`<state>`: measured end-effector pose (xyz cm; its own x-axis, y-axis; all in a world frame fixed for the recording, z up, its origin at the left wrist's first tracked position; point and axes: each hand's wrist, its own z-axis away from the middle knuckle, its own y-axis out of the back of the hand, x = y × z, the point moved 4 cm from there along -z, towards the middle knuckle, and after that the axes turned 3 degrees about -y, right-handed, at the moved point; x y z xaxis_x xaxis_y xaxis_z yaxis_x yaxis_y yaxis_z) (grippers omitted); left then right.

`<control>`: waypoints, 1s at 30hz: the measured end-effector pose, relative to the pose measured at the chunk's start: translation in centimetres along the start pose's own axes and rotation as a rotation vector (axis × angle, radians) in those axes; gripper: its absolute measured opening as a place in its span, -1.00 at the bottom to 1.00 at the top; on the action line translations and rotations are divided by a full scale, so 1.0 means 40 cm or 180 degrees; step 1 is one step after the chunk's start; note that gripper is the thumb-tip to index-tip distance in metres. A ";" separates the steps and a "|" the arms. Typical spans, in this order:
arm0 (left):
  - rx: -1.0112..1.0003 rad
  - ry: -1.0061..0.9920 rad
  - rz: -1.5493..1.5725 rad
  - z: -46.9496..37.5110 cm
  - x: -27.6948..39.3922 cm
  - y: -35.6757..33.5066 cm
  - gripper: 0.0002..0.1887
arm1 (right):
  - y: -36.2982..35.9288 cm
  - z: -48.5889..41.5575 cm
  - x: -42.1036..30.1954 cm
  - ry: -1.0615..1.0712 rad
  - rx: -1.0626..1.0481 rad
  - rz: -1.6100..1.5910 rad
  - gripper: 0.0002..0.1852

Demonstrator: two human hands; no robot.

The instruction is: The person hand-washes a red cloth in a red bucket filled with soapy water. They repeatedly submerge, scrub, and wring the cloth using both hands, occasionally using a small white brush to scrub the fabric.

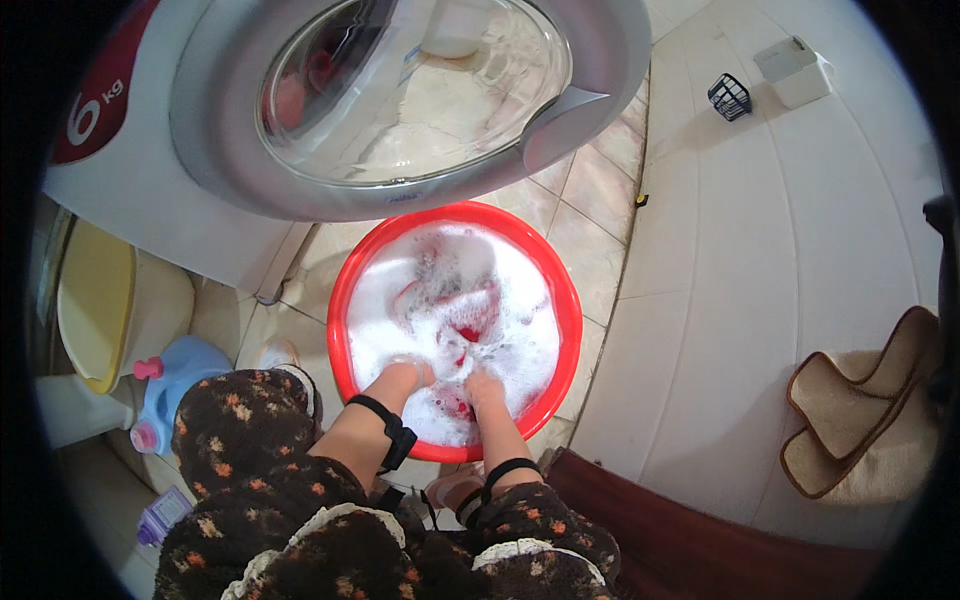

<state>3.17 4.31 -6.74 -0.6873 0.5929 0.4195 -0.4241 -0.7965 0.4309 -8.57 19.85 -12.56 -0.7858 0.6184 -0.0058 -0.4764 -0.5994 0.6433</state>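
A round red plastic basin [571, 322] full of foamy water stands on the tiled floor. My left hand [411, 369] is inside its near left part, the fingers largely covered by white suds. To its right, my right hand [485, 388] reaches into the foam, its fingers hidden too. Wet red fabric [469, 333] shows through the suds just beyond my hands, with another red patch between them. Whether either hand grips the fabric cannot be seen. Black straps circle both wrists or forearms.
An open washing machine door [480, 196] overhangs the basin's far side. At left are a cream tub [161, 300], a blue jug [191, 367] and a purple bottle [166, 514]. A brown mat [840, 405] hangs on the right wall, above a dark red wooden edge [675, 532].
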 end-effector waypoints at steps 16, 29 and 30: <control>0.0064 -0.0448 0.7557 -0.049 0.225 0.078 -0.45 | 0.435 0.306 -0.114 0.0029 0.1715 -0.1964 -0.29; 0.0268 -0.0220 0.6597 -0.086 0.198 0.004 -0.54 | 0.474 0.409 -0.172 -0.0528 0.2003 -0.1745 -0.32; 0.0355 -0.0391 0.6596 -0.083 0.191 0.012 -0.50 | 0.464 0.422 -0.190 -0.0479 0.1722 -0.1751 -0.33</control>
<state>-4.23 8.06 -6.00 0.0413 -0.9604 0.2755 0.7820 -0.1405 -0.6072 -4.77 12.59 12.36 -0.4125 0.8399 -0.3526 -0.4928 0.1198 0.8619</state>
